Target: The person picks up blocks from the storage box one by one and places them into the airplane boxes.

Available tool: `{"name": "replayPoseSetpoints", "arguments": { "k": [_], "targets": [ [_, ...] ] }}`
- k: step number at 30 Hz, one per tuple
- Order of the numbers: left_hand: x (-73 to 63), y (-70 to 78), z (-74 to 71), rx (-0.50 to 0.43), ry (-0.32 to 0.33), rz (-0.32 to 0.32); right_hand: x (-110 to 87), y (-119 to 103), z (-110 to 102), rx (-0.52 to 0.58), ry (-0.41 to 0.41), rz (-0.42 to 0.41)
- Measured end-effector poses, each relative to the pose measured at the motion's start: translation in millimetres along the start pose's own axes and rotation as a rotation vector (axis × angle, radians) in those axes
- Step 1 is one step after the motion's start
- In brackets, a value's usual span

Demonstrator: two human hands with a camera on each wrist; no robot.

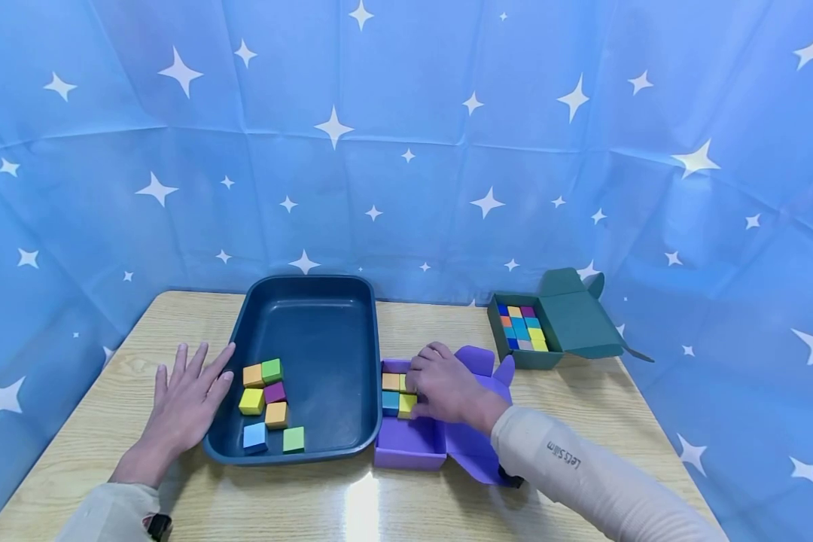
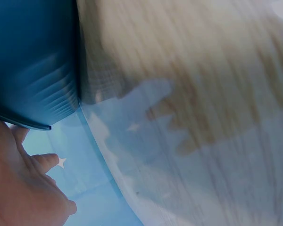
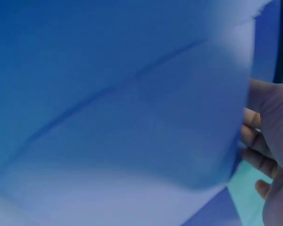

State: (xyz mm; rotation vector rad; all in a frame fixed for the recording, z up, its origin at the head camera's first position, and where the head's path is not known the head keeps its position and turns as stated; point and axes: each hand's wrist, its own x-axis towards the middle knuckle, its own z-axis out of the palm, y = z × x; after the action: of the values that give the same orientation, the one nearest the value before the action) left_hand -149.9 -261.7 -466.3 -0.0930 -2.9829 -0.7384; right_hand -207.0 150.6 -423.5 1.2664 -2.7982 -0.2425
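My left hand (image 1: pixel 186 403) lies with straight, spread fingers at the left rim of a dark blue tray (image 1: pixel 312 316). In the left wrist view, that hand (image 2: pixel 23 183) is beside the tray's wall (image 2: pixel 37 70). Several coloured cubes stand in the tray, among them a yellow cube (image 1: pixel 251 401) and a blue cube (image 1: pixel 254 436). My right hand (image 1: pixel 450 388) reaches into a purple box (image 1: pixel 409 458), its bent fingers at the yellow cubes (image 1: pixel 407 406). An orange cube (image 1: pixel 391 382) and a blue-teal cube (image 1: pixel 391 403) sit beside them. Whether the fingertips pinch a cube is hidden.
A dark green box (image 1: pixel 540 360) packed with several coloured cubes stands at the back right, its lid (image 1: pixel 579 320) folded open rightward. The purple box's open lid (image 1: pixel 474 444) lies under my right forearm. A blue starry cloth (image 1: pixel 406 218) hangs behind the wooden table (image 1: pixel 291 504).
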Motion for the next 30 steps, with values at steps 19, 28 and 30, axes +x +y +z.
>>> {"name": "replayPoseSetpoints", "arguments": {
  "k": [19,28,30],
  "targets": [
    [0.7,-0.7,0.1,-0.002,-0.002,-0.007,71.0,-44,-50,0.064,-0.054,-0.068],
    [0.5,-0.4,0.5,0.004,-0.003,-0.007,99.5,-97,-44,0.058,-0.161,-0.172],
    [0.6,-0.4,0.4,0.005,-0.002,-0.006,101.9,-104,-43,0.062,-0.171,-0.187]
  ]
}}
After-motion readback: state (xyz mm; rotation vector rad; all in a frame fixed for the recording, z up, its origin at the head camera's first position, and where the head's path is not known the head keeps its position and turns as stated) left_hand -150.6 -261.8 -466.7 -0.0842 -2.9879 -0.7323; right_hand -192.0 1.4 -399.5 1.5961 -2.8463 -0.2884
